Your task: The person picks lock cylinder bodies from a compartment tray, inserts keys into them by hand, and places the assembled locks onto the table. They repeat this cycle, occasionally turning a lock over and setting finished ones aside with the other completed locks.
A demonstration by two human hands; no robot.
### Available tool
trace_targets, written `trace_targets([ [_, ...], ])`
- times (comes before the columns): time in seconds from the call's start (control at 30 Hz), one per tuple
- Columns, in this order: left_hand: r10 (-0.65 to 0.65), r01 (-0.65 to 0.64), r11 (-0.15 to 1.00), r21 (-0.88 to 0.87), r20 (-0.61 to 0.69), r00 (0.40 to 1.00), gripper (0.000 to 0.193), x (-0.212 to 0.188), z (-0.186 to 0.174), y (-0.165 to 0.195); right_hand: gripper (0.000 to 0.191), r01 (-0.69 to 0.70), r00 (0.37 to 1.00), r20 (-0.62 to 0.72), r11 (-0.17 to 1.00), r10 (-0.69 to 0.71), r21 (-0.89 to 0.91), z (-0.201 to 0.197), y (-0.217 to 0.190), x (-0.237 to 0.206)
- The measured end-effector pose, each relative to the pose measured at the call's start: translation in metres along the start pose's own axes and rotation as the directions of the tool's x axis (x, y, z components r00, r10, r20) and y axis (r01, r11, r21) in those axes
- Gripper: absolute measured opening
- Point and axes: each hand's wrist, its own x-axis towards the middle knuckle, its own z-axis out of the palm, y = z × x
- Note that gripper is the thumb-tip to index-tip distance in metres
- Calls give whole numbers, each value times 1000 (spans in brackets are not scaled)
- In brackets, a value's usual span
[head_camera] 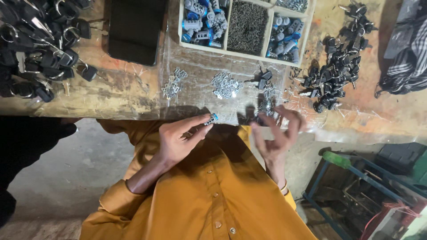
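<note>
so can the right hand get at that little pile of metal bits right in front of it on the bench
Probably yes. The right hand hovers open at the bench edge, its fingertips just short of the small metal pile, with nothing between them. The left hand holds a small blue-tipped part off to the side.

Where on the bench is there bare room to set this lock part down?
Bare: the strip between the black slab and the left key pile, and the front edge right of the right key pile. Crowded: below the tray, among metal bits.

— Wearing what?
— A mustard-yellow button-up shirt (213,195), small round buttons down the front placket, fabric creased.
— Sleeves?
— Long; left sleeve (116,195) pushed up above the forearm, right cuff (284,190) at the wrist.
— Gloves on the left hand (178,140) or right hand (278,131)?
— Bare.
</note>
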Motion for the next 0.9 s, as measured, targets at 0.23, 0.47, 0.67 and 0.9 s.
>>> trace_targets([
  [0.23, -96, 97, 990, -98, 14, 995, 28, 1, -1, 2, 34, 226, 961, 153, 973, -230, 41, 7, -5, -16],
  [0.47, -67, 67, 998, -16, -20, 998, 27, 3, 5, 2, 27, 127, 970, 153, 933, -187, 335, 33, -26, -6],
  [0.67, 30, -28, 999, 42, -52, 998, 27, 4, 11, 0, 21, -157, 973, 220, 893, 67, 421, 37, -40, 3],
  [0.9, 267, -257, 927, 272, 1, 964, 30, 3, 9, -1, 24, -262, 952, 255, 875, 167, 406, 30, -50, 14],
])
